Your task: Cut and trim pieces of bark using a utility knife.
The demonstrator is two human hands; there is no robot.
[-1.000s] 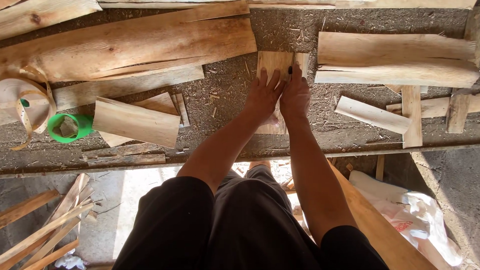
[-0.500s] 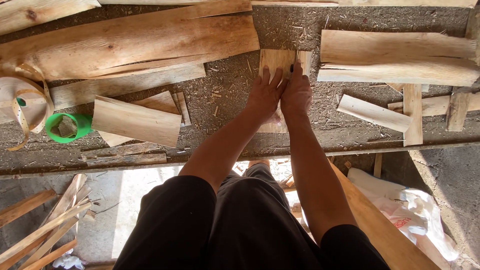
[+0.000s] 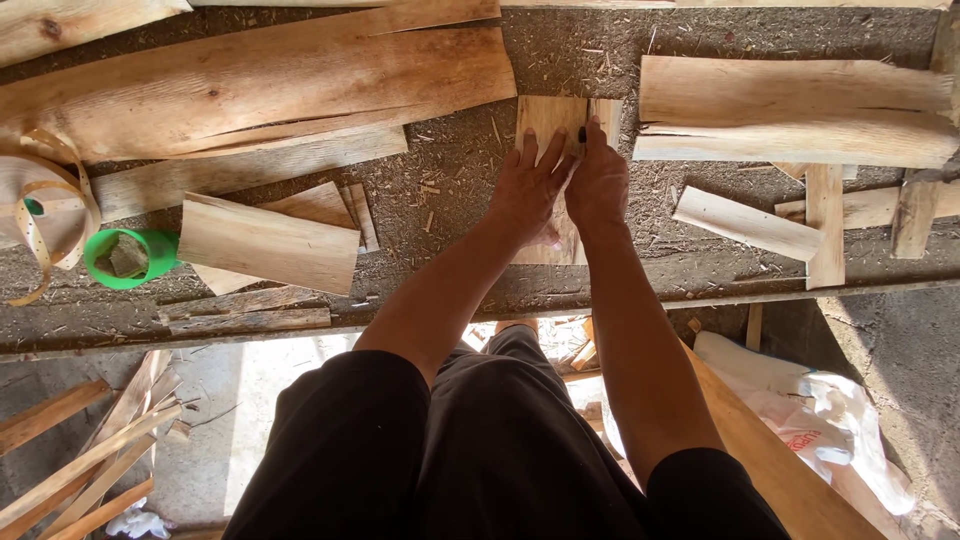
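1. My left hand (image 3: 527,190) lies flat, fingers spread, pressing the slat (image 3: 548,120); my right hand (image 3: 597,183) pinches a small dark tool I cannot identify.
2. The slat sits mid-tabletop (image 3: 450,190), between planks (image 3: 250,85).
3. It looks thin, light, stiff and splintery; I'd hold its long edges.

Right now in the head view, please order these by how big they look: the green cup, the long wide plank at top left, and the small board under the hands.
1. long wide plank, clearly largest.
2. small board, partly hidden under the hands.
3. green cup, smallest.
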